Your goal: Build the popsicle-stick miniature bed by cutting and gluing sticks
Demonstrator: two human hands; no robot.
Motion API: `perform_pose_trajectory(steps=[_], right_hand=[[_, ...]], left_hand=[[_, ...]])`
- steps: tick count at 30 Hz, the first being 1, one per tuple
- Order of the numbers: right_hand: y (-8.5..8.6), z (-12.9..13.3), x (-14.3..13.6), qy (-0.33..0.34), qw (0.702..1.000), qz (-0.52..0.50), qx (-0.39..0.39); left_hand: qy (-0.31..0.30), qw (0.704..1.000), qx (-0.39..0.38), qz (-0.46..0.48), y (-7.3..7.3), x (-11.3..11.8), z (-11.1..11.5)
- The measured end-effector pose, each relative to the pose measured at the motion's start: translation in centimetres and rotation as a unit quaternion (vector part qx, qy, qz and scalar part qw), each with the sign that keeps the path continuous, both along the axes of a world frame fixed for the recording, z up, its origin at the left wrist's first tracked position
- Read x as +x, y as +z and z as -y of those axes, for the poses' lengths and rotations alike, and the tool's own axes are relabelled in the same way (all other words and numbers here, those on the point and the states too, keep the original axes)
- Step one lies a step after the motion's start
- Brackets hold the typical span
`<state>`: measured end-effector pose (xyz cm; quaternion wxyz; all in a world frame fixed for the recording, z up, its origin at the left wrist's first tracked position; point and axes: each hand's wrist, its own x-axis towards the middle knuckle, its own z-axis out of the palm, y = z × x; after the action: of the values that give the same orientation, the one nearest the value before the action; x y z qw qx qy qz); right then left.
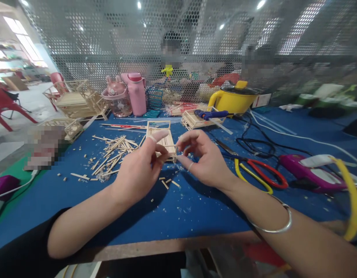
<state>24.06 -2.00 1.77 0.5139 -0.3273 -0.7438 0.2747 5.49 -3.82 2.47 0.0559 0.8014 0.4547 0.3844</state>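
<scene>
My left hand (138, 170) is closed, its thumb and fingers pinching a thin wooden stick (170, 146). The right end of this stick meets the bent fingertips of my right hand (204, 159), whose thumb sits lower, near a corner post. Pale covers wrap some of my fingertips. Just behind and under both hands is a small slatted frame (158, 126) built of wooden sticks, with a raised back; my fingers hide part of its near side. Left of it lies a loose heap of cut sticks (111, 156). Several short offcuts (167, 181) lie in front.
Pliers with red and yellow handles (265, 173) lie at right, near a purple device (314, 173) and black cables (254, 143). Behind are a blue glue gun (211, 114), a yellow pot (239, 101) and a pink flask (137, 94). Stick-built furniture models (77, 100) stand at left.
</scene>
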Motion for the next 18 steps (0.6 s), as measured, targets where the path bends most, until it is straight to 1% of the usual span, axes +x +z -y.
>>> perform_pose_trajectory(steps=[2, 4, 6, 9, 11, 14, 18], right_hand=[[0.3, -0.6, 0.7, -0.035, 0.999, -0.009, 0.021], [0.3, -1.2, 1.4, -0.058, 0.998, -0.005, 0.010], [-0.1, -1.9, 1.7, -0.043, 0.998, 0.024, -0.026], [-1.1, -2.5, 1.5, 0.009, 0.996, 0.060, -0.072], [-1.5, -2.6, 1.1, 0.028, 0.994, 0.068, -0.085], [-1.6, -2.5, 0.8, 0.029, 0.993, 0.075, -0.090], [-1.3, -2.3, 0.6, 0.025, 0.993, 0.064, -0.093]], left_hand=[[0.024, 0.991, 0.070, -0.108, 0.2, -0.2, -0.6], [0.022, 0.972, 0.130, -0.193, 0.0, -0.2, -1.3], [0.018, 0.956, 0.171, -0.240, -0.5, 0.1, -1.7], [0.039, 0.945, 0.196, -0.258, -1.3, 0.5, -1.9], [0.060, 0.943, 0.204, -0.258, -1.8, 0.6, -1.8], [0.074, 0.937, 0.218, -0.263, -2.3, 0.6, -2.0], [0.060, 0.929, 0.266, -0.250, -2.8, 0.8, -2.5]])
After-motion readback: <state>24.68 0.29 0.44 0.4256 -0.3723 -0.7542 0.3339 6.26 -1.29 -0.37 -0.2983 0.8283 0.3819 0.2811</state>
